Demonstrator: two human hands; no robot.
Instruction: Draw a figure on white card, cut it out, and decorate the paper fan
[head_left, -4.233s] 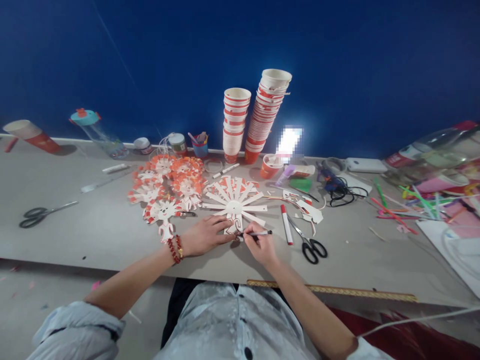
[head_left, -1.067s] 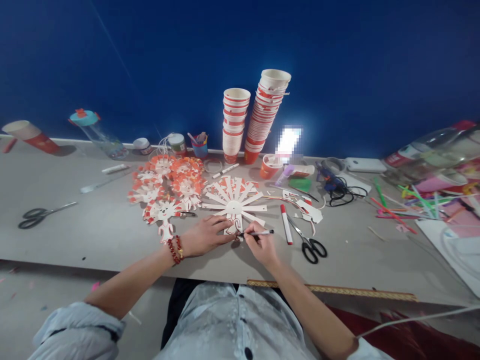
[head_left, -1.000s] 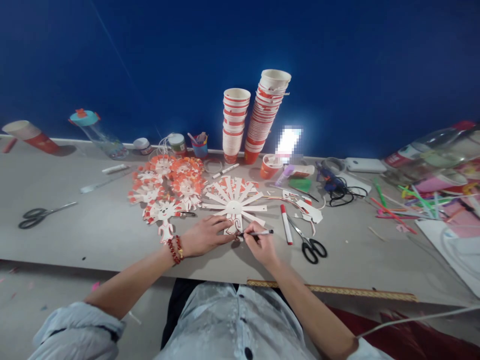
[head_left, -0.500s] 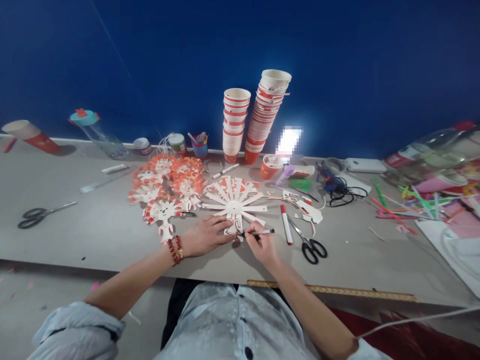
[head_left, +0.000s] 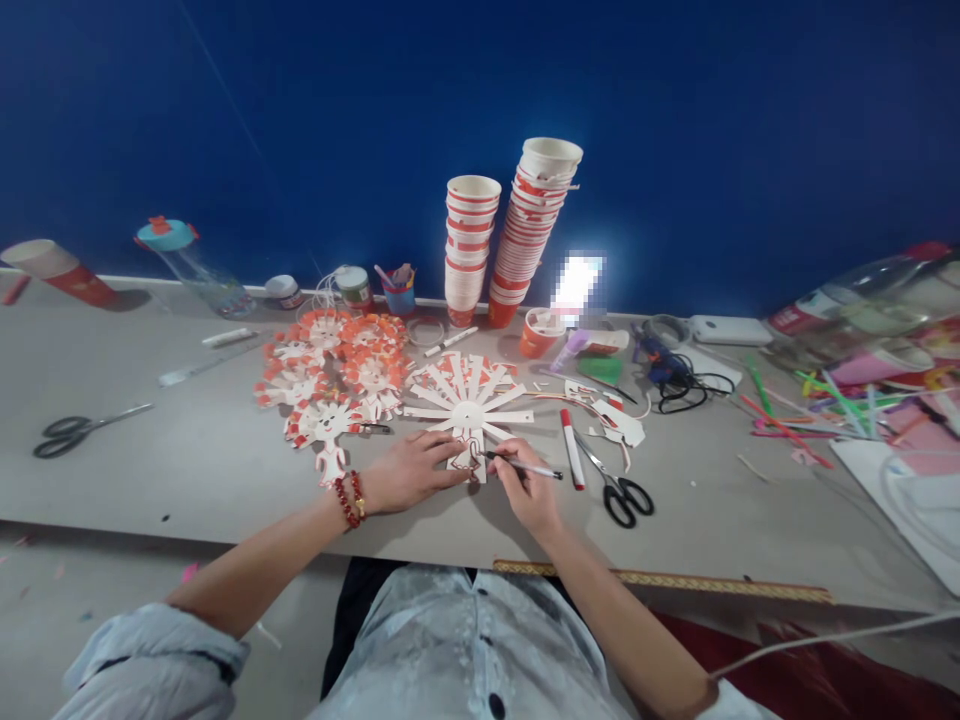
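Note:
A white paper-cup cutout [head_left: 469, 413] lies flat on the table, its strips fanned out around a round middle. A dark outline of a little body is drawn on its lower tab. My left hand [head_left: 411, 472] rests over the tab's left side with fingers stretched out, pressing it down. In my right hand [head_left: 529, 492] is a slim pen [head_left: 534, 467], pinched between thumb and fingers, its tip at the tab's right edge. Beside that hand lie a red-capped marker [head_left: 573, 450] and black-handled scissors [head_left: 628, 502]. Orange-tipped paper figures [head_left: 328, 425] are heaped left of the cutout.
Two tall stacks of paper cups [head_left: 472, 250] stand against the blue wall [head_left: 337, 120]. A lit, blurred-out screen [head_left: 577, 287] is right of them. Pipe cleaners [head_left: 787, 430] and bottles [head_left: 847, 300] crowd the right. Another pair of scissors [head_left: 67, 437] lies far left.
The pen has moved slightly up and tilts differently, its back end lower and farther right. More dark line shows on the tab. My left hand has stayed in place.

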